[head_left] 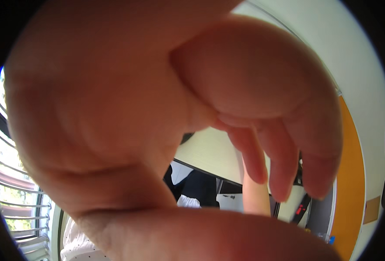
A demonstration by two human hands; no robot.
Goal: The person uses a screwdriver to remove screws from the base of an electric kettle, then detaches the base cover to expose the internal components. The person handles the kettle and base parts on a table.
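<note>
A hand fills most of the head view, very close and out of focus. It reaches in from the left side and seems to be my left hand [105,113]. Its palm side faces me, and its curled fingers hang down on the right, slightly apart. One broad digit runs along the lower edge. Through the gap between them no held thing shows. Behind the fingertips a bare forearm [256,195] stretches; it may be my right arm, though its hand is hidden behind the near fingers.
A pale tabletop [214,150] with a dark edge lies beyond the gap. Dark cloth [199,187] shows below it. Further right are a black device with red lit marks [301,211] and an orange panel [349,174]. White dotted fabric [77,243] and window blinds [16,195] are at left.
</note>
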